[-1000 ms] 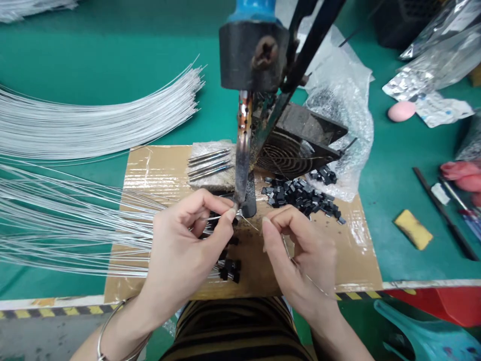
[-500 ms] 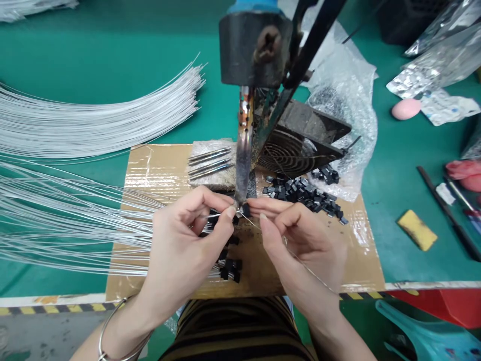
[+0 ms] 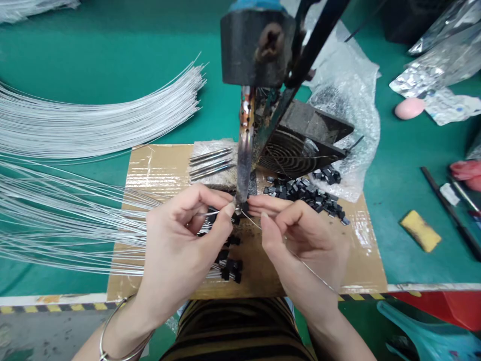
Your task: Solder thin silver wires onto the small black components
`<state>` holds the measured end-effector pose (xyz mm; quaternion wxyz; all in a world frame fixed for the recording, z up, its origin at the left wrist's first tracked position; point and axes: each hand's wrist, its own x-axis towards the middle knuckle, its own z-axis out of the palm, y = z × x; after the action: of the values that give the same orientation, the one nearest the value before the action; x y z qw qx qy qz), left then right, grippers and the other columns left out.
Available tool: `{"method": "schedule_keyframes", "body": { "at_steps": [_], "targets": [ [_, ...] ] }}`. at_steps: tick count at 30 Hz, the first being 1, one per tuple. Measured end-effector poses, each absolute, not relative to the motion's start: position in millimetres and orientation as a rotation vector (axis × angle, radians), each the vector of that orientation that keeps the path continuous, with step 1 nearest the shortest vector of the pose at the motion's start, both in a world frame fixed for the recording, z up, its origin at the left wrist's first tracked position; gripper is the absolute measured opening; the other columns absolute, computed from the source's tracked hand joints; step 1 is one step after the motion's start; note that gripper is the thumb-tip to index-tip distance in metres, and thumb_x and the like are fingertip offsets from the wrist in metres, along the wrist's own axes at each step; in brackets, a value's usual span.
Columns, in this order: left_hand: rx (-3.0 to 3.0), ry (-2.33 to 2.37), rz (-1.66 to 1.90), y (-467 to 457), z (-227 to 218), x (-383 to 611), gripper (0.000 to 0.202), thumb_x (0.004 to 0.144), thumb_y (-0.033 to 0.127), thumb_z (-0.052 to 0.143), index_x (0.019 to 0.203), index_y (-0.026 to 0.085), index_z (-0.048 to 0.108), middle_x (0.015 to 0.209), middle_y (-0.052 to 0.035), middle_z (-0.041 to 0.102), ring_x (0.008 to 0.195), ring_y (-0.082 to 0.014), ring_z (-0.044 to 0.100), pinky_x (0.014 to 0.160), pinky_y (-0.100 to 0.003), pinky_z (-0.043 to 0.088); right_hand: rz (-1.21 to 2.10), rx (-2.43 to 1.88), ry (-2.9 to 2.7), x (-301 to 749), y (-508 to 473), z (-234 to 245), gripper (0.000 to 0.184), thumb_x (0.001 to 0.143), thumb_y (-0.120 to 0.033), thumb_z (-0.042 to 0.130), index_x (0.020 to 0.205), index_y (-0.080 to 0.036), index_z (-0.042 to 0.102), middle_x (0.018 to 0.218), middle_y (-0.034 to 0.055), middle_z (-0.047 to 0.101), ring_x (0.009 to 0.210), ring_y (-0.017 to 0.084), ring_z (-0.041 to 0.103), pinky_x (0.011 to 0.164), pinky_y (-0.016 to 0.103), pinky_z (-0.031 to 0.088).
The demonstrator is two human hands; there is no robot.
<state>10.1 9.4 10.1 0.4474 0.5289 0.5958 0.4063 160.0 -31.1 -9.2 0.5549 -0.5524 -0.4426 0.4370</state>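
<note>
My left hand (image 3: pixel 182 240) pinches a thin grey wire (image 3: pixel 211 214) between thumb and forefinger. The wire's end meets a small black connector (image 3: pixel 245 207) under the soldering iron (image 3: pixel 244 168), whose tip points straight down. My right hand (image 3: pixel 306 240) is closed around a thin strand of solder wire (image 3: pixel 316 275), which runs across the palm to the same spot. Its stretched fingertips lie against the connector's right side. Fingers and iron partly hide the joint, so contact with the tip is unclear. Wires fitted with black connectors (image 3: pixel 231 271) lie beneath my left hand.
Loose black connectors (image 3: pixel 304 193) are heaped on the cardboard (image 3: pixel 361 250), right of the iron. A fan (image 3: pixel 296 145) stands behind them. Spare tips (image 3: pixel 210 163) lie on a pad. A wire bundle (image 3: pixel 93 125) is at left, a yellow sponge (image 3: pixel 420 230) at right.
My left hand has shifted very slightly left and up, still pinching the wire by the iron tip. The view has moved a little; my right hand keeps nearly the same pose.
</note>
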Motion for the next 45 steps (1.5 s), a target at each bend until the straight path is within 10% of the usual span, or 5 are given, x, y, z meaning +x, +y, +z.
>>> {"method": "schedule_keyframes", "body": {
  "at_steps": [45],
  "targets": [
    [1.364, 1.433, 1.047, 6.2, 9.1, 9.6, 0.017, 0.084, 0.005, 0.076, 0.079, 0.021, 0.073, 0.085, 0.0044, 0.08, 0.075, -0.0072, 0.072, 0.065, -0.012, 0.054, 0.967, -1.329, -1.087, 157.3, -32.9, -10.6, 0.028, 0.094, -0.007, 0.07, 0.075, -0.025, 0.06, 0.112, 0.0034, 0.085, 0.11, 0.021, 0.08, 0.1, 0.037, 0.063]
  ]
}}
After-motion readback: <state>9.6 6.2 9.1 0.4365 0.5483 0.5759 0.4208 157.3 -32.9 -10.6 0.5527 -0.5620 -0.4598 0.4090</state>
